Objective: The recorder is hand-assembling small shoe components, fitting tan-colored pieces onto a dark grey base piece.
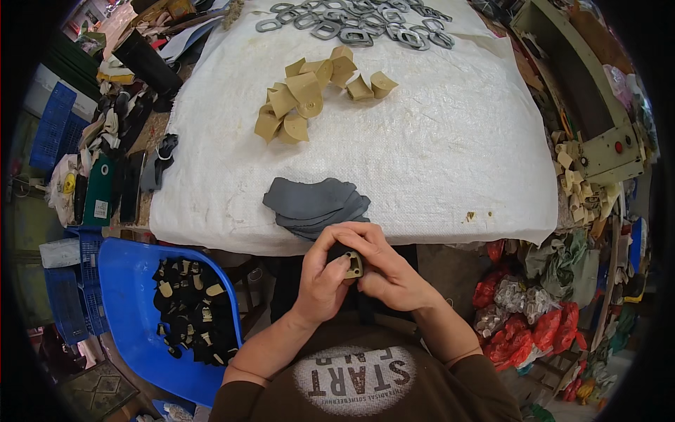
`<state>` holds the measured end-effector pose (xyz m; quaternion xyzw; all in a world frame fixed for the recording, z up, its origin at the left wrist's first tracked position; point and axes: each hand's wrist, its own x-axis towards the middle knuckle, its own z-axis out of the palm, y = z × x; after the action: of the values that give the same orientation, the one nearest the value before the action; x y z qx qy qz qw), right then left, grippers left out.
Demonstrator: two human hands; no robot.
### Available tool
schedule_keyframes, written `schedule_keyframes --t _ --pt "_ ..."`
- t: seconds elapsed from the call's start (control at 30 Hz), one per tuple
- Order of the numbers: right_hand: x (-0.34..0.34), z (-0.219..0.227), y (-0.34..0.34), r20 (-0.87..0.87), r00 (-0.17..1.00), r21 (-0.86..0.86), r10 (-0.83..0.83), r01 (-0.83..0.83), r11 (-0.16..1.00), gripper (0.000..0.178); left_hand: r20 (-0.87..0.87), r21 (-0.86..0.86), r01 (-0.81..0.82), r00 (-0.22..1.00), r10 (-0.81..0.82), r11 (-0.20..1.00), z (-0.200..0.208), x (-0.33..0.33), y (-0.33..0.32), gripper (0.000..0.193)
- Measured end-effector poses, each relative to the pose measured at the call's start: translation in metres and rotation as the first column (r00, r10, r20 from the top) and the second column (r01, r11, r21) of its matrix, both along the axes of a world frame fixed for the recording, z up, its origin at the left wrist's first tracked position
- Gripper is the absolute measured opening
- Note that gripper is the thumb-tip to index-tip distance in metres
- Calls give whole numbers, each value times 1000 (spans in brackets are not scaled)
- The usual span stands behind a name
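The counter point(450, 155), covered in white woven plastic sheeting, has its near edge just beyond the hands. Room for movement lies right of a fanned stack of dark grey flat pieces point(309, 200) near that edge. A blue plastic tub point(133, 302) stands left. Off the edge, a small black-and-beige piece point(356, 266) is pinched in the left hand's grip point(325, 278); the right hand's grip point(390, 274) curls around its right side, contact partly hidden.
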<state>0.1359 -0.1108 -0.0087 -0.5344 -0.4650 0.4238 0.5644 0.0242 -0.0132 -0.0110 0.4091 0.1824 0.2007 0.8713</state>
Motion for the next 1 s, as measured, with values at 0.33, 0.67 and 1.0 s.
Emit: schedule_keyframes --t 0.33,0.67,1.0 --pt "-2 -5 3 -228 968 45 -107 121 992 27 15 12 42 999 -42 999 -9 -3 -5 46" --pt "16 -3 14 -557 824 -161 -109 22 987 16 38 341 246 961 -275 907 3 -3 14 84" --pt "-9 -13 13 -121 974 135 -191 207 969 26 -40 280 245 969 -244 928 -13 -9 16 85"
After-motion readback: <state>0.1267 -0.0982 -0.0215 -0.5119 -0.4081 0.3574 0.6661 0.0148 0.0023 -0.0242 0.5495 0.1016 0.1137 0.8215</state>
